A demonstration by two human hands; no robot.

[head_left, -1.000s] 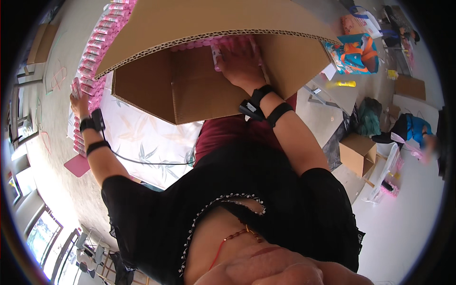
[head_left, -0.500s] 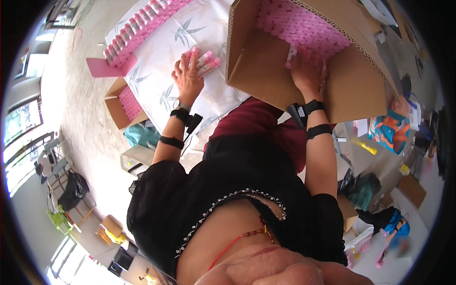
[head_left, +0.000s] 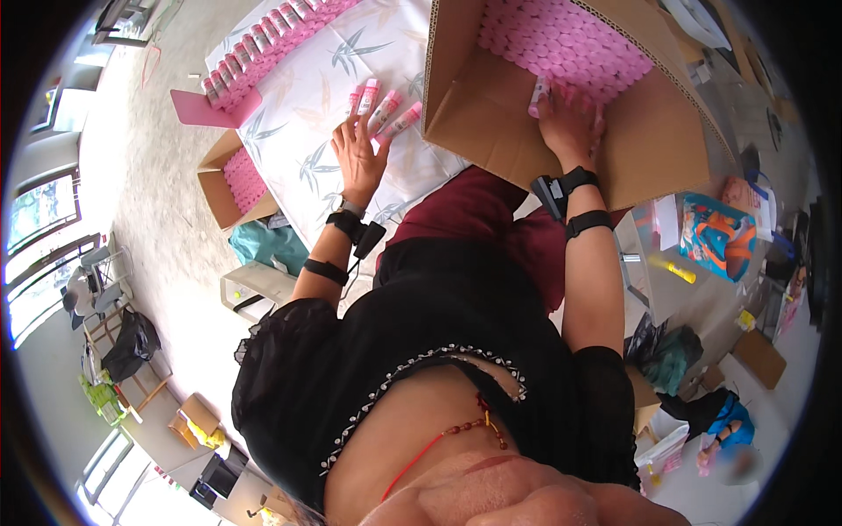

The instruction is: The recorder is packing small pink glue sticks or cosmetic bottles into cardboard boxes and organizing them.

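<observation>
Several small white tubes with pink caps (head_left: 384, 112) lie loosely fanned out on a white leaf-patterned tablecloth (head_left: 307, 131). Just behind them rests my left hand (head_left: 358, 162), fingers stretched out, the tips by the nearest tubes and nothing held. To the right, a large open cardboard box (head_left: 478, 114) tilts toward me, its far part packed with a dense layer of pink caps (head_left: 566, 44). My right hand (head_left: 568, 127) reaches inside, curled round pink-capped tubes; one tube (head_left: 538, 95) shows beside the thumb. The fingertips are partly hidden.
At the far left of the table, a pink tray (head_left: 210, 108) holds a row of tubes (head_left: 254, 44). Below the table's left edge stands a smaller cardboard box (head_left: 215, 188) of pink pieces. A teal bag (head_left: 263, 245) lies beneath it. Another person (head_left: 732, 425) is at the lower right.
My left hand has let go of the tubes and drawn back a little toward me, leaving them spread on the cloth. My right hand has stayed in the box with hardly any movement.
</observation>
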